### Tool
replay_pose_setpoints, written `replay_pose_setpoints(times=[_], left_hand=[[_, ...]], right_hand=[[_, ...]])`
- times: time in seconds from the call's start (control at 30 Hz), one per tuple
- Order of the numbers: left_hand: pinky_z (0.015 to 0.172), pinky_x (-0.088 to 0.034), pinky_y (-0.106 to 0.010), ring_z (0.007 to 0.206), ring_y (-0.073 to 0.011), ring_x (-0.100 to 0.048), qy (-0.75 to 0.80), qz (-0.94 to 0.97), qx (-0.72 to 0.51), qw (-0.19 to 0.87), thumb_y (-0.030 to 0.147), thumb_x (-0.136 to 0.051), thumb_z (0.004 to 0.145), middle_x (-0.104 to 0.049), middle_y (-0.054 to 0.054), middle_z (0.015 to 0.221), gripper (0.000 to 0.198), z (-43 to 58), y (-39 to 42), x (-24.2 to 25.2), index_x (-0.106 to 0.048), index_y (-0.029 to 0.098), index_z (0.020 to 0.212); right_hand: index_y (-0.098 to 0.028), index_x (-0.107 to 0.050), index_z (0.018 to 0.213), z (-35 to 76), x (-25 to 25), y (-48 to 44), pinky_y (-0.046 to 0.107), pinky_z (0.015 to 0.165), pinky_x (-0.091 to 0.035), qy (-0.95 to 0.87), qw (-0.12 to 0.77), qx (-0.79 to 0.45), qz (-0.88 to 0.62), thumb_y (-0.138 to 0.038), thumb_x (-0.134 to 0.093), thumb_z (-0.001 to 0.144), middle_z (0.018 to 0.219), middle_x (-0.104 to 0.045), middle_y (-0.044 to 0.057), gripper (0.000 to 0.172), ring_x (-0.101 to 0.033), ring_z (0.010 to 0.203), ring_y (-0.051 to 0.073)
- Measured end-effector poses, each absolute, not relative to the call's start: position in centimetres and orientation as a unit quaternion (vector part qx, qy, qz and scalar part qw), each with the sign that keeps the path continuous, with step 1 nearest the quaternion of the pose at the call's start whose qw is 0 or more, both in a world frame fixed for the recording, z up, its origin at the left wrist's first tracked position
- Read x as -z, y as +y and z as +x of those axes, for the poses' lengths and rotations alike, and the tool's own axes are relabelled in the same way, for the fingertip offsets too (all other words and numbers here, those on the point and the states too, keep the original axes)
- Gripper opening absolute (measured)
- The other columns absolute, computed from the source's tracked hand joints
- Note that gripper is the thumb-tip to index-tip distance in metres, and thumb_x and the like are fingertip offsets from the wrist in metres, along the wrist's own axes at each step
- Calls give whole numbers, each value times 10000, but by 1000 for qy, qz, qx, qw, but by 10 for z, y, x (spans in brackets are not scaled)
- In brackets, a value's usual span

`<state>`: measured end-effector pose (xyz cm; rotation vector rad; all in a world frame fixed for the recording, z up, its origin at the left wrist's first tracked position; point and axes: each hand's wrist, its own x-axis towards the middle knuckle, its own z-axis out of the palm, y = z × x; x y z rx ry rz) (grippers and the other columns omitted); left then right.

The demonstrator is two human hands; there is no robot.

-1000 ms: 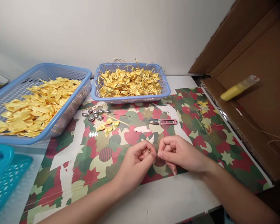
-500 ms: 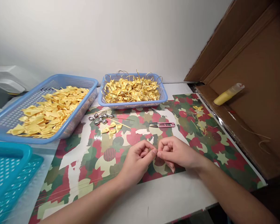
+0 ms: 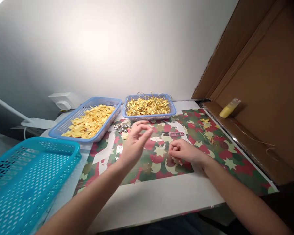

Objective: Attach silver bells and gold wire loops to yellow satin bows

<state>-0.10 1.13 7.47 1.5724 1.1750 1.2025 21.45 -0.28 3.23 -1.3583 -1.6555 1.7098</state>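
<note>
My left hand [image 3: 134, 143] is raised over the patterned sheet [image 3: 147, 168], its thumb and forefinger tips close together; whatever they pinch is too small to make out. To the right, my right hand [image 3: 185, 150] rests low over the sheet with curled fingers, and anything inside is hidden. Just beyond it lie pink thread snips [image 3: 172, 134]. Several silver bells [image 3: 122, 129] sit behind my left hand, which partly covers a yellow bow beside them. Yellow bows [image 3: 90, 122] fill a blue basket [image 3: 54, 133] at the left; bows with gold ties [image 3: 148, 106] fill another blue basket [image 3: 149, 117].
An empty teal basket [image 3: 74, 150] stands at the near left. Behind it are a white lamp base [image 3: 39, 123] and a white box [image 3: 63, 100]. Cardboard [image 3: 259, 81] walls the right side, with a yellow tube [image 3: 229, 108] on its ledge. Scraps [image 3: 208, 133] lie at the sheet's right.
My left hand has parted from my right hand and moved up and left. My right hand remains curled near the same place. The view has shifted, showing more of the teal basket.
</note>
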Motion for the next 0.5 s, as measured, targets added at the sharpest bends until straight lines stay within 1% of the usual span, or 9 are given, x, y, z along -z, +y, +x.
replay_pose_setpoints(times=[0.07,0.13,0.2,0.27,0.3,0.33,0.37,0.43,0.5], left_hand=[[925,-462,-359,1187,-238,-507,477,625,-523,329,382,-567,857,-570,-58,1172,203,-23,14,-90,-610,204,770],[938,-469,-399,1174,-251,-528,502,623,-552,236,400,-559,868,-585,-64,1152,211,-50,9,-103,-633,209,820],[963,-452,-475,1152,-282,-542,556,633,-530,94,396,-574,865,-597,-77,1114,209,-79,-5,-110,-647,203,834],[1039,-333,-618,1197,-359,-492,614,640,-455,-82,382,-603,856,-586,-112,1170,218,-104,-26,-110,-658,178,803],[1027,-301,-668,1239,-411,-437,639,629,-418,-145,374,-606,858,-564,-128,1230,225,-114,-37,-108,-664,167,793],[997,-308,-690,1277,-448,-380,658,632,-371,-175,350,-587,876,-544,-135,1277,213,-123,-48,-104,-675,164,819],[956,-339,-690,1266,-467,-376,662,631,-351,-200,323,-587,874,-558,-147,1249,202,-130,-57,-99,-674,159,795],[908,-386,-666,1221,-464,-416,667,636,-318,-221,296,-609,857,-584,-165,1204,186,-141,-72,-87,-674,155,755],[884,-405,-632,1197,-450,-437,675,639,-291,-228,284,-601,860,-596,-172,1192,185,-149,-79,-76,-675,162,743]], right_hand=[[-172,-510,662,219,-32,1,175,403,-405,-601,209,-594,-492,-269,-637,730,461,-559,-47,174,-488,388,69],[-177,-509,652,225,-33,5,184,397,-398,-608,219,-579,-497,-300,-664,708,427,-510,-65,206,-470,368,71],[-178,-516,648,232,-35,8,196,397,-403,-611,232,-562,-507,-328,-683,690,430,-506,-64,229,-470,365,76],[-177,-521,646,240,-38,11,205,413,-409,-614,248,-545,-515,-349,-687,690,447,-525,-54,243,-487,379,82],[-178,-523,647,243,-40,11,210,427,-414,-616,255,-538,-516,-358,-686,694,452,-531,-50,247,-495,389,86],[-178,-528,650,247,-42,12,216,445,-423,-618,261,-533,-516,-366,-684,699,459,-537,-46,250,-506,403,90],[-177,-531,653,250,-44,12,222,466,-433,-620,267,-529,-514,-373,-683,705,468,-542,-42,253,-516,418,94],[-175,-540,663,256,-46,12,233,512,-452,-625,277,-524,-508,-389,-682,718,500,-556,-34,263,-538,457,100],[-174,-545,677,262,-47,13,231,530,-445,-628,288,-517,-505,-408,-681,734,530,-562,-28,276,-551,492,103]])
